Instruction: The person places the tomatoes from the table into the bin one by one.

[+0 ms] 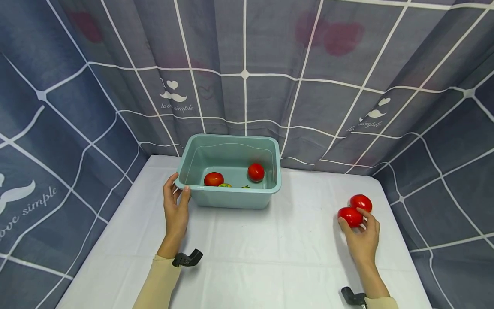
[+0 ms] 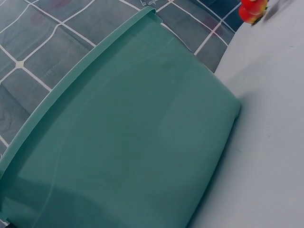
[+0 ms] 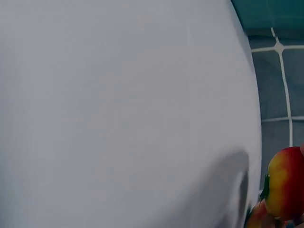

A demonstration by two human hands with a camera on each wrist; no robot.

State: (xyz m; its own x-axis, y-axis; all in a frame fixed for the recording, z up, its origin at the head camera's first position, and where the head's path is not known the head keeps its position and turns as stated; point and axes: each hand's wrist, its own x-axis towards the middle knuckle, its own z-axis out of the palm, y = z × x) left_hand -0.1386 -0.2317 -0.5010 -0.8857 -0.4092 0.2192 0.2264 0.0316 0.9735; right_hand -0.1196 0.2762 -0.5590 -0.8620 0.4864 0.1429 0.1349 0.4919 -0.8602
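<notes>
A blue-green plastic bin (image 1: 231, 198) stands at the back of the table, its side filling much of the left wrist view. My left hand (image 1: 176, 214) grips the bin's front left corner, thumb on the near side. Inside lie a red tomato (image 1: 214, 179) on the left and another tomato (image 1: 256, 172) on the right; a yellow-green piece and a green tip show partly behind the front rim. On the right, my right hand (image 1: 362, 240) holds a red tomato (image 1: 350, 216) between thumb and fingers. A further tomato (image 1: 361, 202) sits just behind it.
A white cloth (image 1: 247, 257) covers the table. Dark blue-grey curtains with white grid lines (image 1: 216, 94) hang behind and along both sides, close to the bin's back and the table's edges. Black camera mounts (image 1: 188, 258) sit on both wrists.
</notes>
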